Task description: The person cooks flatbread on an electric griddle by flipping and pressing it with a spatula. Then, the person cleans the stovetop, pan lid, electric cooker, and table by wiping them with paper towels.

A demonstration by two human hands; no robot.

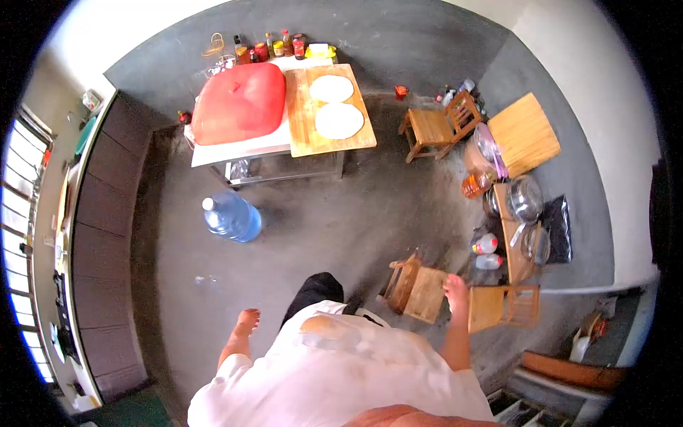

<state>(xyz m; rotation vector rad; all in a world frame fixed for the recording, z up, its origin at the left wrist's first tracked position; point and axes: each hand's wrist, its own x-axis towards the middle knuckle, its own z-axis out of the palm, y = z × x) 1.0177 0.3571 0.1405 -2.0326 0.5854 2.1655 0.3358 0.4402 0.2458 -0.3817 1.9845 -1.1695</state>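
My left hand (pixel 247 322) hangs low beside my body above the grey floor, its fingers loosely apart and holding nothing. On the other side, my right hand (pixel 455 290) is held out, also with nothing visible in it. In view it overlaps the edge of a small wooden chair (pixel 425 293); I cannot tell whether it touches it. Ahead stands a table with a red domed food cover (pixel 240 103) and a wooden board (pixel 302 128). Two round white sheets, like flat dough, lie on the board: one farther (pixel 331 89), one nearer (pixel 339 121).
A blue water jug (pixel 233 217) stands on the floor ahead left. Bottles and jars (pixel 279 48) line the table's back. Wooden chairs, one farther (pixel 430 127) and one nearer (pixel 485 307), a steel pot (pixel 525 199) and plastic bottles (pixel 486 244) are at right. A counter (pixel 107 249) runs along the left.
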